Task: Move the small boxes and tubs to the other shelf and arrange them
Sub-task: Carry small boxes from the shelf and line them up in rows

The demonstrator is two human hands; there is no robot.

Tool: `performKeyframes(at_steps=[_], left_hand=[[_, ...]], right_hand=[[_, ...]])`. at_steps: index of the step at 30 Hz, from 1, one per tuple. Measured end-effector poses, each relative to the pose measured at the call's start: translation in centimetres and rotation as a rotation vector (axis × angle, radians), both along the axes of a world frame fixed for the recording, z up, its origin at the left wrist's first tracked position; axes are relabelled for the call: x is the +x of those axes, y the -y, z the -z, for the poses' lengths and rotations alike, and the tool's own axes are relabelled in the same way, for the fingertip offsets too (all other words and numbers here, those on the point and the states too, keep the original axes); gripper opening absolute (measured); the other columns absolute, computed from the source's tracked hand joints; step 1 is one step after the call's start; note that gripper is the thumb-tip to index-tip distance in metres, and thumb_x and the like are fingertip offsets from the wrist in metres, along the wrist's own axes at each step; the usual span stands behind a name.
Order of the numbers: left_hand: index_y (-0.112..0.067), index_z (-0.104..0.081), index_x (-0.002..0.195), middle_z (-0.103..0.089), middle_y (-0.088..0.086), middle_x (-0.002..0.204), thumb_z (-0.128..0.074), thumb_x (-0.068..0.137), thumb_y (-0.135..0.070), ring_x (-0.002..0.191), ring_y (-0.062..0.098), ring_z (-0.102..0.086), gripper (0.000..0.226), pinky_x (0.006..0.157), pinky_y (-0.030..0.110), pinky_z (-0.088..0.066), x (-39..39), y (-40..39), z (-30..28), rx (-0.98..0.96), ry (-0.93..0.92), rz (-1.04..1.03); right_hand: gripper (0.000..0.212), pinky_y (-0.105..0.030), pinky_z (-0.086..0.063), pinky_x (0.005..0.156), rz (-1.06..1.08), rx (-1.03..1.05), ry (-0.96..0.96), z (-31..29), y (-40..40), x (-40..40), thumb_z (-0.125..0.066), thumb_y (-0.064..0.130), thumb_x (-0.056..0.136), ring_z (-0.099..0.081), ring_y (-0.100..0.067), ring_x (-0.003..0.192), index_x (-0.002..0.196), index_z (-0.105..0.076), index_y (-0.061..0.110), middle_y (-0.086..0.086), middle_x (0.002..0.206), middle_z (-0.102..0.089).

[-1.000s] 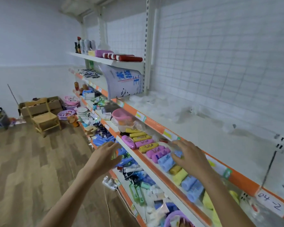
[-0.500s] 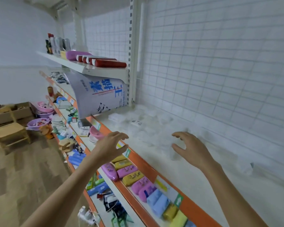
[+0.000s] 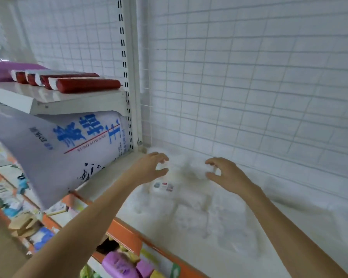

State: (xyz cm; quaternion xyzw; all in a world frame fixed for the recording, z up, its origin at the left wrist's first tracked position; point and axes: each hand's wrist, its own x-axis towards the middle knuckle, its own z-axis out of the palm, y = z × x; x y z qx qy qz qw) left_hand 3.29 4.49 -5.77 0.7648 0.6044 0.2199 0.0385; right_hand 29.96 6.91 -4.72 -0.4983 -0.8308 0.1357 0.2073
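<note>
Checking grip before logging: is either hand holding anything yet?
No: the left hand and right hand hover with fingers curled, holding nothing.

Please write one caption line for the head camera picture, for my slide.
Both hands, left hand and right hand, reach with curled fingers toward blurred clear tubs on the white shelf.

White sack (image 3: 54, 155): large blue Chinese characters, upside down (small print beside them unreadable)

Single head-worn wide-angle view, close in. Faces forward and slightly down onto a white shelf (image 3: 219, 227) and the wire-grid back wall (image 3: 249, 77). Both forearms enter from the bottom edge; lower shelves show bottom left.
</note>
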Motion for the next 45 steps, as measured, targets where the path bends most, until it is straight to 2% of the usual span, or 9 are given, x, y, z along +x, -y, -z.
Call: performKeyframes(at_steps=[7, 15, 20, 25, 30, 34, 37, 41, 45], left_hand=[[-0.013, -0.042, 0.133, -0.045, 0.004, 0.134, -0.058, 0.088, -0.031, 0.121, 0.02, -0.044, 0.05, 0.097, 0.028, -0.035, -1.9, -8.5, 1.6, -0.108, -0.012, 0.095], [-0.017, -0.028, 0.141, -0.011, 0.007, 0.152, -0.067, 0.08, -0.034, 0.138, 0.026, -0.019, 0.074, 0.109, 0.033, -0.026, -0.3, -12.4, 4.2, -0.079, -0.265, 0.206], [-0.014, -0.033, 0.135, -0.032, 0.007, 0.145, -0.062, 0.084, -0.019, 0.128, 0.026, -0.03, 0.058, 0.102, 0.03, -0.032, -0.2, -12.7, 5.0, 0.018, -0.311, 0.216], [-0.018, -0.039, 0.133, -0.046, 0.003, 0.134, -0.06, 0.085, -0.029, 0.124, 0.025, -0.034, 0.053, 0.102, 0.032, -0.032, -0.9, -12.6, 4.6, 0.044, -0.324, 0.256], [-0.016, -0.049, 0.129, -0.054, 0.004, 0.126, -0.053, 0.091, -0.036, 0.117, 0.022, -0.048, 0.042, 0.094, 0.026, -0.035, -2.1, -11.6, 3.4, -0.012, -0.01, 0.26], [-0.021, -0.049, 0.121, -0.059, 0.003, 0.093, -0.05, 0.093, -0.033, 0.079, 0.013, -0.055, 0.031, 0.064, 0.018, -0.041, -2.8, -9.7, 1.7, -0.164, 0.305, 0.206], [-0.025, -0.049, 0.115, -0.054, 0.01, 0.109, -0.045, 0.097, -0.024, 0.085, 0.016, -0.055, 0.018, 0.061, 0.02, -0.05, -3.2, -8.7, 0.8, -0.339, 0.639, 0.219], [-0.021, -0.051, 0.11, -0.049, 0.02, 0.122, -0.035, 0.096, -0.006, 0.096, 0.03, -0.054, 0.026, 0.061, 0.03, -0.056, -4.0, -7.4, 0.2, -0.551, 1.036, 0.233], [-0.017, -0.051, 0.111, -0.054, 0.017, 0.12, -0.048, 0.086, -0.006, 0.094, 0.024, -0.057, 0.027, 0.066, 0.03, -0.054, -4.1, -6.3, 0.3, -0.672, 1.133, 0.255]], right_hand=[[0.061, -0.035, -0.025, 0.108, 0.219, -0.071, 0.15, 2.2, -5.2, -5.6, -0.055, 0.04, 0.088, -0.02, -0.025, 0.135, 0.14, -0.031, 0.019, -0.005, 0.146, -0.024], [0.061, -0.035, -0.037, 0.099, 0.273, -0.098, 0.348, 3.3, -5.8, -6.1, -0.061, 0.03, 0.086, -0.038, -0.027, 0.123, 0.139, -0.033, 0.019, -0.007, 0.14, -0.033], [0.06, -0.034, -0.042, 0.094, 0.221, -0.094, 0.358, 3.1, -5.1, -5.5, -0.06, 0.023, 0.083, -0.041, -0.026, 0.117, 0.137, -0.034, 0.019, -0.006, 0.135, -0.038], [0.05, -0.035, -0.045, 0.081, 0.219, -0.09, 0.29, 2.4, -4.7, -5.4, -0.054, 0.028, 0.086, -0.055, -0.026, 0.101, 0.131, -0.036, 0.017, -0.008, 0.12, -0.054], [0.036, -0.027, -0.044, 0.069, 0.212, -0.29, -0.129, 1.8, -4.6, -5.1, -0.048, 0.023, 0.093, -0.055, -0.022, 0.095, 0.128, -0.039, 0.02, -0.007, 0.122, -0.051], [0.035, -0.032, -0.055, 0.062, 0.207, -0.454, -0.544, 0.9, -4.1, -5.4, -0.046, 0.011, 0.092, -0.057, -0.025, 0.09, 0.121, -0.045, 0.031, -0.001, 0.108, -0.052], [0.032, -0.039, -0.057, 0.062, 0.166, -0.556, -0.746, 0.6, -3.7, -5.5, -0.046, 0.006, 0.091, -0.056, -0.026, 0.093, 0.111, -0.055, 0.029, -0.001, 0.107, -0.051], [0.031, -0.031, -0.05, 0.057, 0.126, -0.631, -0.891, 0.6, -3.3, -5.8, -0.046, 0.004, 0.09, -0.053, -0.023, 0.087, 0.105, -0.059, 0.028, -0.008, 0.112, -0.053], [0.042, -0.027, -0.042, 0.056, 0.041, -0.659, -0.879, 0.9, -2.6, -5.6, -0.06, -0.002, 0.083, -0.051, -0.017, 0.076, 0.115, -0.053, 0.025, -0.005, 0.11, -0.056]])
